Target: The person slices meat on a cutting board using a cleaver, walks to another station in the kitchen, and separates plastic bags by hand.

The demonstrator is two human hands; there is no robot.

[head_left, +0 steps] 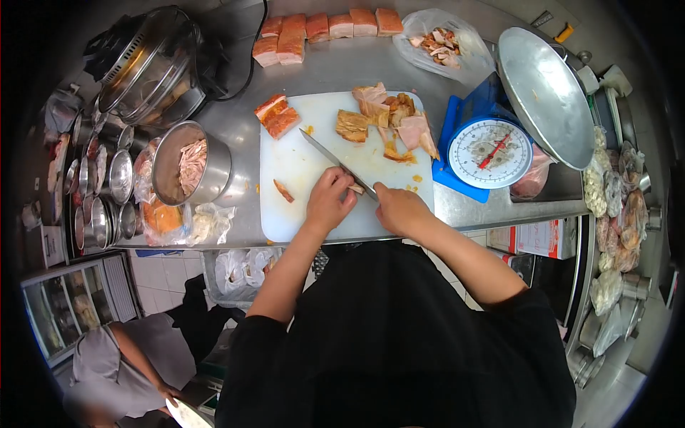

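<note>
My right hand [399, 210] is wrapped round the handle of a knife [323, 149], whose blade points up and left over the white cutting board [285, 171]. My left hand [330, 197] has its fingers curled on a small piece of meat [356, 188] beside the blade. A thin reddish strip of meat [283, 190] lies to the left on the board. Farther up are roast pork pieces [277, 115] with red-brown skin. Cut chunks and slices of pork [354, 125] are spread over the board's upper right.
Several pork blocks [330, 27] line the back of the counter, near a plastic bag [441, 48] of scraps. A blue scale [471, 160] with a metal pan [546, 96] stands right. A steel pot [170, 160] of shredded meat is left. Another person [135, 357] is at lower left.
</note>
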